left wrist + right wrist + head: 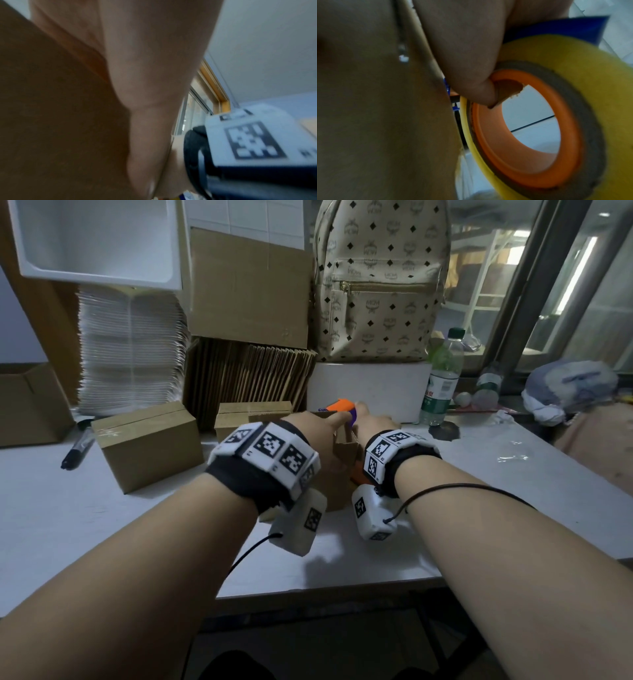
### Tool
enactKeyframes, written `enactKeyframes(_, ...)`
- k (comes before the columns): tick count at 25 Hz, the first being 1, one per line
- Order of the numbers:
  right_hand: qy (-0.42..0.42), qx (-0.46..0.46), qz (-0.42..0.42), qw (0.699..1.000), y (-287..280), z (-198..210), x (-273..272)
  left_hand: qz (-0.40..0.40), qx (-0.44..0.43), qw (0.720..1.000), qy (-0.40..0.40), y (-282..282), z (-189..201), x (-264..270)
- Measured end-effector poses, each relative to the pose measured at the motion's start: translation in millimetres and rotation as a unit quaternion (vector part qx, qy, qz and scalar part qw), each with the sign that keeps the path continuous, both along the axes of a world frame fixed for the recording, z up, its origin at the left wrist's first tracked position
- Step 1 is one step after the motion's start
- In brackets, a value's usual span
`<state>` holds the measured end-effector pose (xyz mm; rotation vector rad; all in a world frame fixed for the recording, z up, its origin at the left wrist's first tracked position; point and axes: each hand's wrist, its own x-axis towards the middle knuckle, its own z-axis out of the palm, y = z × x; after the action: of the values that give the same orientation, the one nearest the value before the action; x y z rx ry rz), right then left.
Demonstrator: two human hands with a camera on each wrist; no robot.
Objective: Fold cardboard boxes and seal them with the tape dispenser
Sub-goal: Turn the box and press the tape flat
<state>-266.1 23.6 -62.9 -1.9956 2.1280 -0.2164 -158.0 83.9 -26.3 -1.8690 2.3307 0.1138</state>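
Observation:
A small brown cardboard box (344, 447) stands on the white table (479, 474) between my two hands. My left hand (322, 426) lies against its left side, the index finger stretched straight along the top. In the left wrist view the thumb and palm (154, 67) press flat on the cardboard (51, 121). My right hand (375, 422) grips the orange and purple tape dispenser (340, 406) at the box's top far edge. In the right wrist view a curled finger (471, 67) hooks into the orange core of the yellow tape roll (573, 60), right beside the box wall (368, 108).
A sealed box (147, 446) and another box (253, 412) sit to the left, with a black marker (77, 450) beyond. Behind are flat cardboard blanks (250, 374), a white foam block (370, 392), a backpack (380, 278) and a water bottle (443, 378).

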Motion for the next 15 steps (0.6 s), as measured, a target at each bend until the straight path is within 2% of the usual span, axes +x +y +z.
enactKeyframes(6, 0.015, -0.033, 0.015, 0.999, -4, -3, -12, 0.02, 0.051, 0.989, 0.137, 13, 9, 26)
enactKeyframes(8, 0.011, -0.041, 0.023, 0.999, -6, -3, -19, 0.036, 0.038, 0.985, 0.165, 9, 11, 28)
enactKeyframes(12, 0.016, -0.048, 0.034, 0.998, -5, -4, -20, 0.097, 0.02, 0.987, 0.129, -4, 4, 28)
enactKeyframes(15, 0.016, -0.034, 0.035, 0.999, -5, -6, -15, 0.099, 0.034, 0.987, 0.126, -11, 4, 29)
